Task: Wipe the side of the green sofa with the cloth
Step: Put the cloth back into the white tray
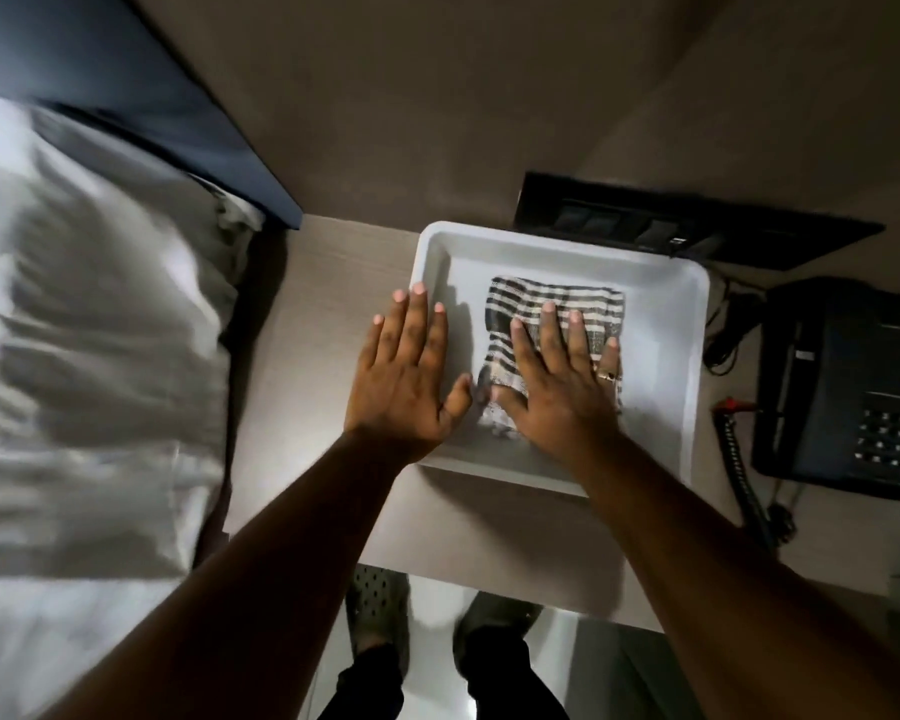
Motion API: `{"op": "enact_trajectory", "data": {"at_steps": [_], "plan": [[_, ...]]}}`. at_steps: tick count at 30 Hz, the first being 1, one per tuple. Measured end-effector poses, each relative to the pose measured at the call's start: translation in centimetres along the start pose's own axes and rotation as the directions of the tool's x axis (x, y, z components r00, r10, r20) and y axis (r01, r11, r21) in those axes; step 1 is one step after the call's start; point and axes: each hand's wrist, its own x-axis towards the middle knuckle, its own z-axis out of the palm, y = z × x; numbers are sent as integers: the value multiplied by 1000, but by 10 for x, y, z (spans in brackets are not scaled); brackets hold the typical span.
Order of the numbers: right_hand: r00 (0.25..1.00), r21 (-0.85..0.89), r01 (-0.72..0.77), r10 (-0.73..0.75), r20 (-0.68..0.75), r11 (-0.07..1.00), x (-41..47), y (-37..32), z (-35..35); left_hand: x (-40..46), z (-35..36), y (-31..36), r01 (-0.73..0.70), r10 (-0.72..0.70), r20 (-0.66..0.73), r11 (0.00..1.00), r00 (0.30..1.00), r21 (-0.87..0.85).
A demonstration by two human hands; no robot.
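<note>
A folded cloth (531,298) with dark and white stripes lies inside a white tray (687,324) on a bedside table. My right hand (562,376) rests flat on top of the cloth, fingers spread, a ring on one finger. My left hand (406,371) lies flat and open over the tray's left rim, its thumb close to the cloth's edge, holding nothing. No green sofa is in view.
A black telephone (848,387) with a coiled cord stands right of the tray. A dark switch panel (645,226) sits on the wall behind. A bed with a white pillow (89,330) and dark headboard (141,90) fills the left. My feet (380,610) show below the table edge.
</note>
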Motion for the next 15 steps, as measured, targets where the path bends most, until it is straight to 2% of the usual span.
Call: {"op": "enact_trajectory", "data": {"at_steps": [3,5,8,12,14,15], "plan": [[995,-23,-62,60,-85,998,-4,9,8,13,-2,-8,-62,69,-75,993,995,99],[990,-34,-113,110,-92,993,-8,12,11,18,-3,-15,-137,149,-74,979,986,154],[991,-59,-104,99,-91,993,-6,20,15,20,5,-23,-263,282,-80,945,956,195],[995,-11,-97,97,-32,995,-7,15,11,25,7,-24,-280,297,-60,939,953,198],[995,77,-95,94,20,992,-4,19,1,22,1,-21,-251,263,-29,945,964,208],[991,217,-137,134,31,967,-3,21,-10,17,-5,-16,-222,230,-17,956,973,190]]}}
